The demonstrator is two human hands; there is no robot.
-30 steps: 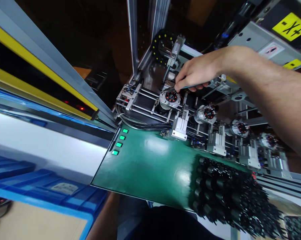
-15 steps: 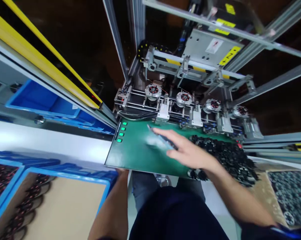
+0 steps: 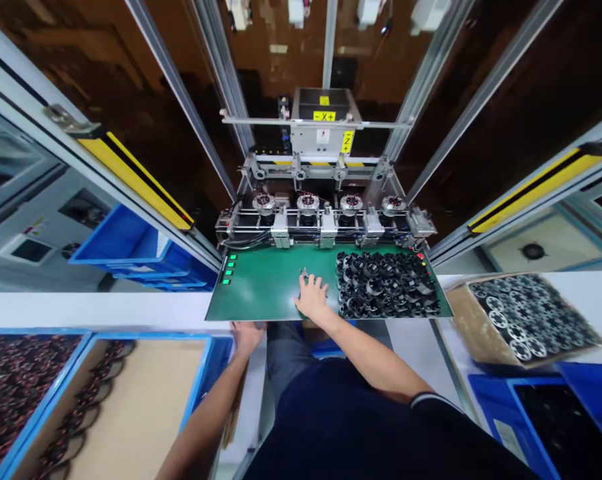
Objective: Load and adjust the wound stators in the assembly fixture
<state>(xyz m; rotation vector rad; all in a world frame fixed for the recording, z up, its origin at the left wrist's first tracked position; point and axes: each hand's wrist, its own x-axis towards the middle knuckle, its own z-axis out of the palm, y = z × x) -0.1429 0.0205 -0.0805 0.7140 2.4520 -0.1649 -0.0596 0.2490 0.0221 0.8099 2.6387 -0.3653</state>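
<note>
My right hand (image 3: 311, 298) lies palm down on the green mat (image 3: 261, 290), just left of a pile of black stator cores (image 3: 385, 283). The tip of a thin metal tool (image 3: 303, 273) sticks out beyond its fingers. My left hand (image 3: 245, 335) rests against the mat's front edge, its fingertips hidden under it. Behind the mat stands a row of several fixtures, each carrying a copper-wound stator (image 3: 307, 201).
Green lit buttons (image 3: 228, 269) line the mat's left side. A cardboard box of black cores (image 3: 525, 313) sits at the right. Blue bins (image 3: 131, 247) stand at the left, and one (image 3: 25, 373) holds wound parts. Yellow-striped frame rails (image 3: 135, 180) flank the machine opening.
My right hand has drawn back from the leftmost fixture, carrying the thin tool, and settled on the green mat. My view has pulled back and levelled, so the whole machine shows.
</note>
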